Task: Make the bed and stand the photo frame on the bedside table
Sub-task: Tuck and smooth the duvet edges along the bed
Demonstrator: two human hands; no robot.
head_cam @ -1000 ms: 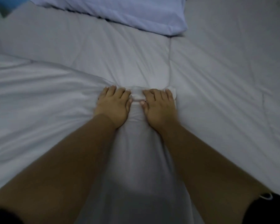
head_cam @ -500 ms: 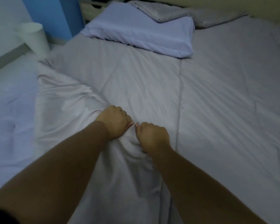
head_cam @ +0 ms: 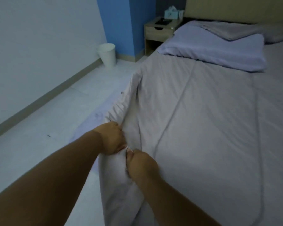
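two hands are clenched on a bunched fold of the grey duvet [head_cam: 203, 128]: left hand [head_cam: 112, 139], right hand [head_cam: 141, 163], near left bed edge.

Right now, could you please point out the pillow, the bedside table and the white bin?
pillow [head_cam: 219, 51]: head view, middle of its top.
bedside table [head_cam: 158, 33]: head view, drawer front.
white bin [head_cam: 108, 57]: head view, side wall.

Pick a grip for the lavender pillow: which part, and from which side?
Lavender pillow: probably grip its thick left end, coming in from the left. That end lies bare at the left edge of the quilt; grey bedding overlaps its far side.
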